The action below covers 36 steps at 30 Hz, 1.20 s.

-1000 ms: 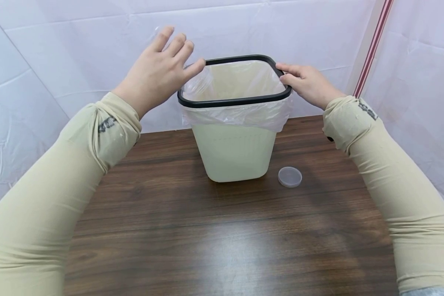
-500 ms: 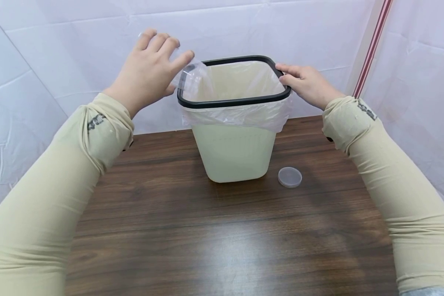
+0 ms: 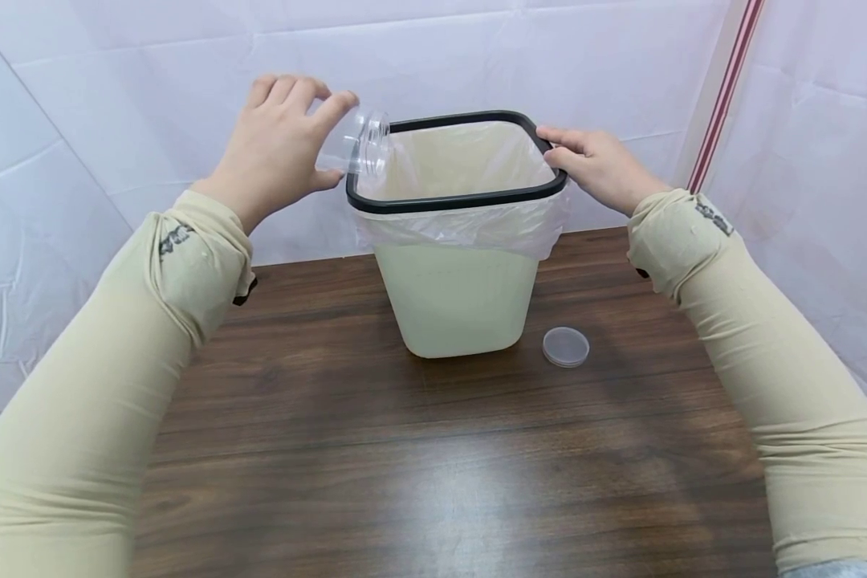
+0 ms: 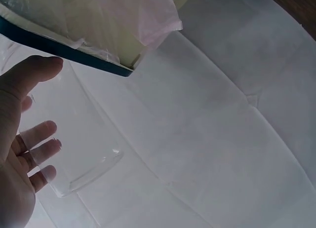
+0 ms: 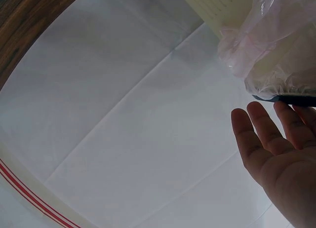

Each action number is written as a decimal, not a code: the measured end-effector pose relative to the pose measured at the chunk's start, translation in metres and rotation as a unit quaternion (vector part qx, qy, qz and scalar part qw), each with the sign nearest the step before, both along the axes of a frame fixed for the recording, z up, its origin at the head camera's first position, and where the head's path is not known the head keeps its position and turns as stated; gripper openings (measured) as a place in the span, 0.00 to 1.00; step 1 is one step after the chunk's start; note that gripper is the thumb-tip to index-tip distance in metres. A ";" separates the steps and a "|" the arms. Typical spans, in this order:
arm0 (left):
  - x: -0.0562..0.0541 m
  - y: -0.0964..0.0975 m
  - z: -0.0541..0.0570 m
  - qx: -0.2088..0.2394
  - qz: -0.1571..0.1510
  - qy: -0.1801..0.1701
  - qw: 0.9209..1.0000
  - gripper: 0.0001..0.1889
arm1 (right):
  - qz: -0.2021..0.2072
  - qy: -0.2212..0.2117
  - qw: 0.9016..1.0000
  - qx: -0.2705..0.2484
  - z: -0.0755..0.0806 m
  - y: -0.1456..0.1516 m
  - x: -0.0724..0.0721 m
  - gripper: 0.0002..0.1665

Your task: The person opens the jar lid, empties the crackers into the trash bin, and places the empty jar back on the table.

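My left hand (image 3: 278, 148) grips a clear plastic jar (image 3: 347, 144), thumb below and fingers over it. The jar lies tilted on its side at the left rim of the trash can (image 3: 455, 305), mouth toward the can. In the left wrist view the transparent jar body (image 4: 89, 144) shows no visible contents. The pale green can stands upright, with a thin plastic bag (image 3: 470, 225) folded over its edge under a black rim ring (image 3: 462, 201). My right hand (image 3: 603, 164) holds the ring's right corner between thumb and index finger; its other fingers (image 5: 266, 129) extend loosely below.
A round clear lid (image 3: 566, 347) lies on the dark wooden table (image 3: 376, 474), right of the can's base. White sheeting (image 3: 188, 120) hangs close behind the can and on both sides. A red-striped strip (image 3: 726, 100) runs down it at the right.
The left hand has moved left and down and turned, bringing the jar into view with its mouth at the can's left rim. The right hand has stayed at the right corner.
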<state>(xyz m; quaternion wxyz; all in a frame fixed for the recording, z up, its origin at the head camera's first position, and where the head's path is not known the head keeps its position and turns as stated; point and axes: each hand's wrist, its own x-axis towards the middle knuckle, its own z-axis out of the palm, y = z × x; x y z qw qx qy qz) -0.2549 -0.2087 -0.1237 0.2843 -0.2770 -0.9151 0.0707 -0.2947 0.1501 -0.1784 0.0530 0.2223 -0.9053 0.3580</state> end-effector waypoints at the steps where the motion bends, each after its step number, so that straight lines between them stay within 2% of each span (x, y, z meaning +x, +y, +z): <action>1: -0.001 -0.001 0.000 0.005 0.001 -0.003 1.000 0.37 | 0.000 0.000 1.000 0.000 0.000 0.000 0.000 0.32; 9: -0.004 -0.007 -0.005 0.046 0.021 -0.029 0.998 0.40 | 0.001 -0.001 1.000 0.003 0.000 0.000 0.000 0.33; 19: -0.004 -0.010 -0.011 0.065 0.054 -0.039 0.996 0.40 | -0.002 -0.005 1.000 0.000 0.001 0.002 -0.001 0.33; 24: -0.005 -0.010 -0.013 0.094 0.067 -0.066 0.991 0.41 | -0.002 -0.014 1.000 -0.008 0.001 0.004 0.000 0.33; 28: -0.006 -0.011 -0.016 0.122 0.069 -0.082 0.987 0.41 | -0.006 -0.015 1.000 -0.006 0.001 0.005 0.001 0.33; 36: -0.006 -0.013 -0.021 0.161 0.060 -0.086 0.981 0.40 | -0.011 -0.012 1.000 0.000 0.001 0.006 0.002 0.32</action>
